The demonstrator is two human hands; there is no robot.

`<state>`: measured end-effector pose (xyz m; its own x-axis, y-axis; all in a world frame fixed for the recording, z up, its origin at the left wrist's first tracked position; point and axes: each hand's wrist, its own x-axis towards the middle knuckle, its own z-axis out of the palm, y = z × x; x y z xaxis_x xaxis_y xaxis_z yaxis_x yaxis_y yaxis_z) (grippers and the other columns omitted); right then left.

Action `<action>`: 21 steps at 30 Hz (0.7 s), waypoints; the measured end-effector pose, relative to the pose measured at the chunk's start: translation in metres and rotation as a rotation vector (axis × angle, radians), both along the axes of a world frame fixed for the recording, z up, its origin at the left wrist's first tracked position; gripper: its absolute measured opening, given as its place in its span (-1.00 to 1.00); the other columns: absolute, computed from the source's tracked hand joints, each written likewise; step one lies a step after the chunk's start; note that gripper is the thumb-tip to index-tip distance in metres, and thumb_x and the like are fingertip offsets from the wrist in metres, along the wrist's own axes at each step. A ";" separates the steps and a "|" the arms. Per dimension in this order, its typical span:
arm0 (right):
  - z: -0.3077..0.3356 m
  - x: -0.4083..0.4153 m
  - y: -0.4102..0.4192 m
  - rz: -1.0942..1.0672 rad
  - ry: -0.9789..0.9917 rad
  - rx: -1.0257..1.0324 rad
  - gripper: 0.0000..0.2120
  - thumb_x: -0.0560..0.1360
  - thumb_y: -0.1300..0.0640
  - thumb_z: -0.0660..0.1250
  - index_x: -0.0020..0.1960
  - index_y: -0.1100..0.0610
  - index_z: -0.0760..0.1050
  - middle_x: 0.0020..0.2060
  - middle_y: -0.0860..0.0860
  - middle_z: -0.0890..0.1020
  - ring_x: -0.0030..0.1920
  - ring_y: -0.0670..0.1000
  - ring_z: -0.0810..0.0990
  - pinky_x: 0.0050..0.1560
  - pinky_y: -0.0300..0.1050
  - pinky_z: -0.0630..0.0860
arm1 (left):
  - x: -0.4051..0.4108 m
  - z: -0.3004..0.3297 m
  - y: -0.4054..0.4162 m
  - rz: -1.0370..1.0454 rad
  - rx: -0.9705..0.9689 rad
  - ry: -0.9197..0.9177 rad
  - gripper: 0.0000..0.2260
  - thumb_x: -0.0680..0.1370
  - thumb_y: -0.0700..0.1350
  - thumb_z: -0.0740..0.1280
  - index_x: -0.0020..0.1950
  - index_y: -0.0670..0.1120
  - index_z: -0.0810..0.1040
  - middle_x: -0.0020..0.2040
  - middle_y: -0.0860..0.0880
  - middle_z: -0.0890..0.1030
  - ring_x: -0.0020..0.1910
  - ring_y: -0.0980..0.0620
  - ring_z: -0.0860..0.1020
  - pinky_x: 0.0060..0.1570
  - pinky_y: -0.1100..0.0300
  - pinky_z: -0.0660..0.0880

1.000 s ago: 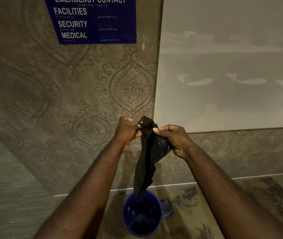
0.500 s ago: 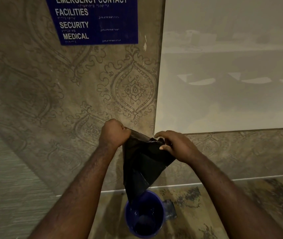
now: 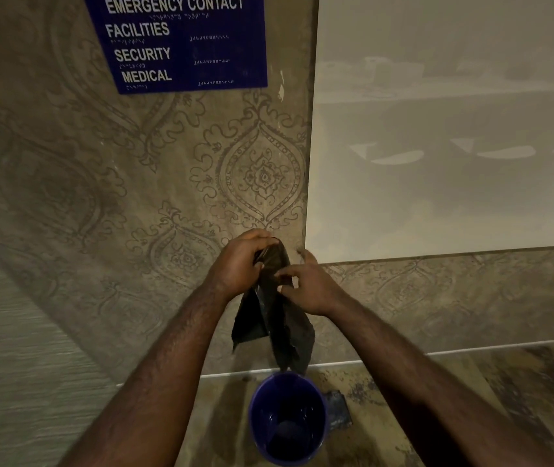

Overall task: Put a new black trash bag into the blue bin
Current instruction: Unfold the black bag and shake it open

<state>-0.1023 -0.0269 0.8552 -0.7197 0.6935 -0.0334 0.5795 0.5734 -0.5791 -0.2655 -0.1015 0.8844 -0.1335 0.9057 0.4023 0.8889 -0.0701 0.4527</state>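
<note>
A black trash bag (image 3: 277, 326) hangs bunched from both hands, its lower tip just above the blue bin (image 3: 289, 419). My left hand (image 3: 240, 264) grips the bag's top edge. My right hand (image 3: 306, 286) pinches the bag a little lower, on its right side, with some fingers spread. The round blue bin stands on the floor directly below, against the wall, its dark inside showing nothing in it.
A patterned brown wall stands straight ahead with a blue emergency contact sign (image 3: 181, 42) high up. A pale glossy panel (image 3: 447, 136) fills the right of the wall. A small dark scrap (image 3: 338, 411) lies on the floor right of the bin.
The hands pulled the bag's top apart, then came back close together. The bag now hangs bunched and narrower, with its tip lifted out of the bin.
</note>
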 end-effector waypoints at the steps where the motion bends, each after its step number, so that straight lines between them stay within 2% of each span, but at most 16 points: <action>1: -0.002 -0.004 0.000 -0.038 -0.052 0.006 -0.66 0.50 0.05 0.35 0.24 0.12 0.58 0.44 0.20 0.37 0.42 0.19 0.42 0.33 0.02 0.45 | -0.001 0.000 -0.001 -0.017 0.015 0.001 -0.50 0.35 -0.45 0.42 0.26 -0.14 0.59 0.23 -0.06 0.57 0.20 0.12 0.48 0.17 0.63 0.21; 2: -0.005 -0.008 0.000 -0.106 -0.051 0.016 -0.67 0.49 0.03 0.34 0.19 0.16 0.58 0.27 0.18 0.53 0.27 0.21 0.55 0.18 0.04 0.55 | -0.002 0.000 -0.003 -0.030 0.022 0.003 -0.50 0.36 -0.44 0.42 0.26 -0.14 0.59 0.24 -0.06 0.57 0.21 0.13 0.47 0.22 0.55 0.27; 4: -0.007 -0.009 -0.004 -0.293 0.032 0.069 -0.64 0.46 -0.03 0.39 0.13 0.19 0.56 0.02 0.13 0.64 0.03 0.18 0.65 -0.04 -0.03 0.59 | -0.005 -0.001 -0.008 -0.056 0.031 0.023 -0.53 0.39 -0.40 0.42 0.27 -0.13 0.58 0.25 -0.05 0.57 0.22 0.14 0.47 0.28 0.33 0.39; 6: -0.008 -0.004 -0.007 -0.410 0.066 0.216 -0.67 0.45 -0.01 0.42 0.13 0.16 0.54 -0.01 0.09 0.62 -0.03 0.15 0.64 -0.11 -0.07 0.54 | -0.008 -0.002 -0.014 -0.076 0.022 0.041 -0.58 0.44 -0.28 0.43 0.29 -0.08 0.58 0.26 0.01 0.56 0.22 0.15 0.49 0.25 0.26 0.44; 8: -0.007 0.003 -0.008 -0.409 -0.001 0.387 -0.77 0.48 0.09 0.38 0.11 0.13 0.55 0.00 0.08 0.59 -0.07 0.15 0.64 -0.19 -0.07 0.51 | -0.011 -0.005 -0.020 -0.065 0.009 0.052 -0.63 0.46 -0.21 0.43 0.26 -0.03 0.58 0.28 0.06 0.52 0.23 0.17 0.47 0.20 0.30 0.44; 9: -0.009 0.006 -0.007 -0.392 -0.054 0.439 -0.79 0.50 0.12 0.36 0.12 0.12 0.57 -0.02 0.08 0.57 -0.11 0.14 0.64 -0.23 -0.07 0.50 | -0.013 -0.008 -0.023 -0.052 0.004 0.055 -0.68 0.45 -0.23 0.43 0.19 -0.03 0.60 0.30 0.06 0.50 0.24 0.16 0.47 0.18 0.28 0.46; 11: -0.011 0.010 -0.002 -0.397 -0.125 0.420 -0.79 0.52 0.14 0.32 0.14 0.13 0.55 -0.07 0.07 0.57 -0.18 0.13 0.62 -0.27 -0.08 0.47 | -0.016 -0.014 -0.026 -0.023 -0.026 0.065 -0.72 0.39 -0.37 0.40 -0.02 -0.03 0.63 0.33 0.01 0.47 0.23 0.09 0.49 0.13 0.16 0.52; 13: -0.008 0.015 0.001 -0.415 -0.202 0.349 -0.81 0.56 0.17 0.26 0.13 0.19 0.52 -0.07 0.10 0.63 -0.12 0.15 0.64 -0.20 -0.05 0.48 | -0.019 -0.019 -0.025 0.000 -0.075 0.058 -0.71 0.34 -0.42 0.41 -0.12 -0.05 0.66 0.28 -0.04 0.53 0.17 0.03 0.54 0.09 0.11 0.54; 16: -0.006 0.023 0.010 -0.321 -0.359 0.340 -0.77 0.56 0.19 0.23 0.17 0.20 0.54 0.08 0.14 0.65 0.06 0.15 0.65 -0.04 -0.01 0.56 | -0.023 -0.023 -0.022 0.015 -0.149 0.099 -0.68 0.30 -0.40 0.47 -0.03 -0.10 0.70 0.01 -0.07 0.67 0.02 -0.04 0.61 0.05 0.09 0.55; 18: -0.004 0.029 0.017 -0.308 -0.380 0.260 -0.74 0.53 0.16 0.26 0.17 0.21 0.55 0.13 0.16 0.63 0.11 0.17 0.64 0.02 0.03 0.57 | -0.021 -0.024 -0.023 0.052 -0.177 0.129 -0.67 0.32 -0.38 0.45 0.03 -0.10 0.69 -0.02 -0.05 0.67 0.01 -0.02 0.60 0.04 0.18 0.51; 21: 0.000 0.035 0.026 -0.343 -0.274 0.021 -0.60 0.47 -0.04 0.21 0.11 0.22 0.60 0.11 0.18 0.65 0.09 0.19 0.63 -0.01 -0.03 0.56 | -0.018 -0.027 -0.023 0.072 -0.165 0.128 -0.64 0.34 -0.39 0.44 0.08 -0.09 0.67 0.03 -0.04 0.65 0.03 0.01 0.58 0.04 0.29 0.44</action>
<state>-0.0670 -0.0008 0.8554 -0.4145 0.8933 -0.1739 0.8687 0.3315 -0.3681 -0.2836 -0.1240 0.8572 -0.1575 0.9508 0.2667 0.9398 0.0614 0.3362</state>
